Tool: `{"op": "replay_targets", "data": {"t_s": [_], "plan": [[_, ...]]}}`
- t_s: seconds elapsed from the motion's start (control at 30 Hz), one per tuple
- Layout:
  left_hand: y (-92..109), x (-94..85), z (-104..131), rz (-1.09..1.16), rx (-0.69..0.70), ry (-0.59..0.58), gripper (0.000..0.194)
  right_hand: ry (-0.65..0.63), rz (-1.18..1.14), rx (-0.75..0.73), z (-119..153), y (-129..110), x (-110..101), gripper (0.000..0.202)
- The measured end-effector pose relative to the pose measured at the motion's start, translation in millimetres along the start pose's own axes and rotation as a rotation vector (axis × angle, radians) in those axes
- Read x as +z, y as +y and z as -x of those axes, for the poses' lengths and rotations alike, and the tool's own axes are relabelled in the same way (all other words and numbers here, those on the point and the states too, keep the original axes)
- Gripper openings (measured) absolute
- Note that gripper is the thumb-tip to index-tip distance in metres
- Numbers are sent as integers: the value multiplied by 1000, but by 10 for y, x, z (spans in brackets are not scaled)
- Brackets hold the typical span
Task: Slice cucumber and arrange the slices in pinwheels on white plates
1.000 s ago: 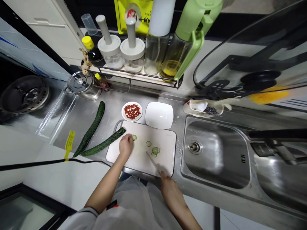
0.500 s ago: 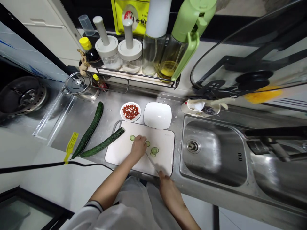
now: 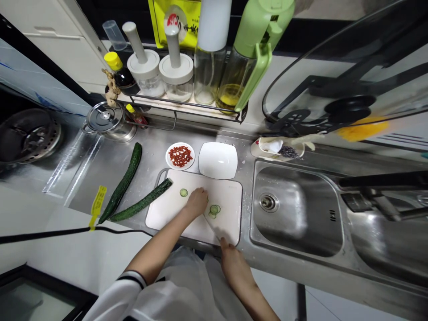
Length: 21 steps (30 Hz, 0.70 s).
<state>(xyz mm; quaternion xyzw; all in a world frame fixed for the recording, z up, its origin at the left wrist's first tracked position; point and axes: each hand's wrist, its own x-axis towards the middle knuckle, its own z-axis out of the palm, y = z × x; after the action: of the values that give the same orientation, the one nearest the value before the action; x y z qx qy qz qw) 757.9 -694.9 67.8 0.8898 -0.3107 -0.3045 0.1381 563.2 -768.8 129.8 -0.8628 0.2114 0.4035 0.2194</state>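
On the white cutting board (image 3: pixel 160 209), my left hand (image 3: pixel 197 201) has its fingers bunched downward over a cucumber slice that is mostly hidden beneath the fingertips. My right hand (image 3: pixel 230 256), at the board's front edge, grips a knife (image 3: pixel 211 228) whose thin blade points up-left toward the left hand. A few overlapping cucumber slices (image 3: pixel 214 210) lie right of the left hand, and another cucumber slice (image 3: pixel 183 192) lies to its left. A cut cucumber (image 3: pixel 143 201) rests with its end on the board's left edge. A second cucumber (image 3: pixel 123 183) lies beside it on the counter.
Behind the board stand a small plate of red berries (image 3: pixel 180 156) and a white square bowl (image 3: pixel 218 160). The sink (image 3: pixel 301 209) is on the right. A wall rack (image 3: pixel 187 107) holds jars and bottles. A lidded pot (image 3: pixel 109 122) stands at the back left.
My left hand has shifted slightly right, covering the slice that showed beside its fingertips. The knife and right hand have barely moved. The whole view has shifted a little.
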Motion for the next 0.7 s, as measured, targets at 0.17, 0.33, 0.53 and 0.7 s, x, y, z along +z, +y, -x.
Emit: {"op": "replay_targets", "data": {"t_s": [0.17,0.33,0.53,0.7], "plan": [[-9,-11,-17,24,-30,-25,23,-7,23,-1,5,-5,-18,54],[-53,0,-25,105,-62,-26,17,-29,28,23,8,-21,-54,55],[-139,3,34,262,-131,53,10,-43,51,1,39,-33,-150,54],[-298,92,164,560,-257,116,8,-54,33,-19,44,50,-161,50]]}}
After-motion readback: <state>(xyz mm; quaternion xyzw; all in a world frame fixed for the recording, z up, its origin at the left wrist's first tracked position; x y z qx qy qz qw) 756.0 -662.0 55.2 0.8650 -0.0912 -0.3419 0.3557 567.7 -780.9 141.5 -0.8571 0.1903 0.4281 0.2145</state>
